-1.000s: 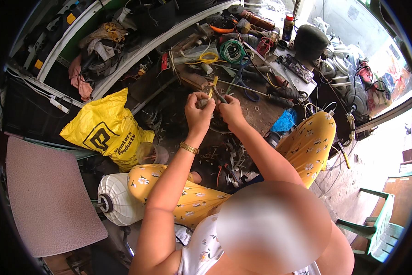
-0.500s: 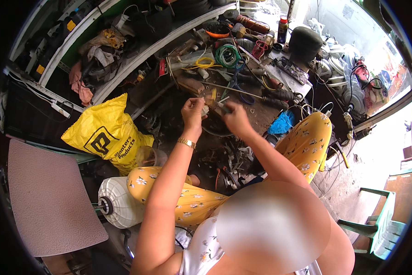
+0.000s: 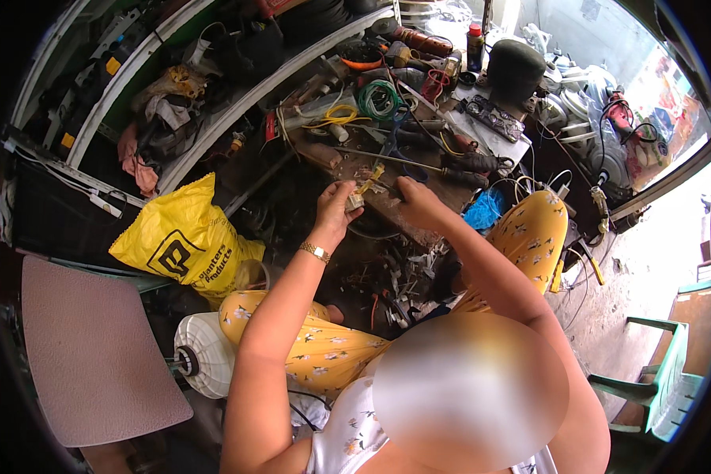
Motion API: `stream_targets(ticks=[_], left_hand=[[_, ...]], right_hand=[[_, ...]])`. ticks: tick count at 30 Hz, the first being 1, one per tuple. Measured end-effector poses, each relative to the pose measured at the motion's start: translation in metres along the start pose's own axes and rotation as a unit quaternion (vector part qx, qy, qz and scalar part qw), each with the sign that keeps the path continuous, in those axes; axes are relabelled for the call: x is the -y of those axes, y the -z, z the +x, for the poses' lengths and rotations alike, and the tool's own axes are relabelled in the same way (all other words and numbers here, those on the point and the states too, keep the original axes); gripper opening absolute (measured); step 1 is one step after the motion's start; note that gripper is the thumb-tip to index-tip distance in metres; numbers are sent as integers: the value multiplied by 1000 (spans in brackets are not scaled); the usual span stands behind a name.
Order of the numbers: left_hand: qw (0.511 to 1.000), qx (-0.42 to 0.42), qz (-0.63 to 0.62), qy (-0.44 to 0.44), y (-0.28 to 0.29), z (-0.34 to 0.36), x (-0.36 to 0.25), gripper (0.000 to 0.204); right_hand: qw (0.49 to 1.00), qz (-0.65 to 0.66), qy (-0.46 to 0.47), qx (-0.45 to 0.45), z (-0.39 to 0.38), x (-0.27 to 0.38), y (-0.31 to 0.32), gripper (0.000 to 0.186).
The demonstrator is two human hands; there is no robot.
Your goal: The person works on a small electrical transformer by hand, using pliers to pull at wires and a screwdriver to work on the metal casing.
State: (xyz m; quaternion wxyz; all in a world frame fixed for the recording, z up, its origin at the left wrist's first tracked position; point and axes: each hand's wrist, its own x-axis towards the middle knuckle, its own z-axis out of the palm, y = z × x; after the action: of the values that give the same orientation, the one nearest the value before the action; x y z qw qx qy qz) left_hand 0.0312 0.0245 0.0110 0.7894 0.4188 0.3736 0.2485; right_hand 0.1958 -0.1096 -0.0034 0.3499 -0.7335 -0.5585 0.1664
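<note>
My left hand [image 3: 335,209] pinches a small yellowish part [image 3: 365,187] above a cluttered low workbench [image 3: 387,201]. A gold bracelet [image 3: 316,252] sits on that wrist. My right hand [image 3: 418,204] is closed right beside it and grips a thin tool whose tip touches the same small part. Both forearms reach up from the lower edge over my knees in yellow flowered trousers [image 3: 529,233].
A yellow plastic bag [image 3: 185,245] lies at the left beside a white round fan housing [image 3: 205,355] and a brown padded seat [image 3: 86,347]. Coiled green wire [image 3: 380,99], a spray can [image 3: 475,47], a dark motor [image 3: 517,69] and a power strip [image 3: 494,118] crowd the bench. A green plastic chair [image 3: 660,379] stands at right.
Both hands stay together on the small part; they sit slightly higher and further right in the picture as the view has shifted.
</note>
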Motion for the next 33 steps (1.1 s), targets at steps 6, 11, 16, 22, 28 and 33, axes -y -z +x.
stream_targets(ticks=[6,11,16,22,28,33], left_hand=[[998,42,-35,7,0,-2,0,13],[997,76,-21,-2,7,-17,-3,19],[994,104,-36,12,2,-35,-8,22],[989,116,79,-36,10,-40,-8,31],[983,82,140,-87,7,-38,-9,34],[977,54,142,-152,13,-30,-1,29]], right_hand=[[964,-257,-44,42,-17,-12,12,33],[994,13,28,-104,-2,16,13,35],[941,330,-39,-65,26,44,3,21],[840,521,-117,-97,31,66,-12,22],[903,407,-63,-120,41,71,-23,20],[943,313,-53,-100,38,76,-29,19]])
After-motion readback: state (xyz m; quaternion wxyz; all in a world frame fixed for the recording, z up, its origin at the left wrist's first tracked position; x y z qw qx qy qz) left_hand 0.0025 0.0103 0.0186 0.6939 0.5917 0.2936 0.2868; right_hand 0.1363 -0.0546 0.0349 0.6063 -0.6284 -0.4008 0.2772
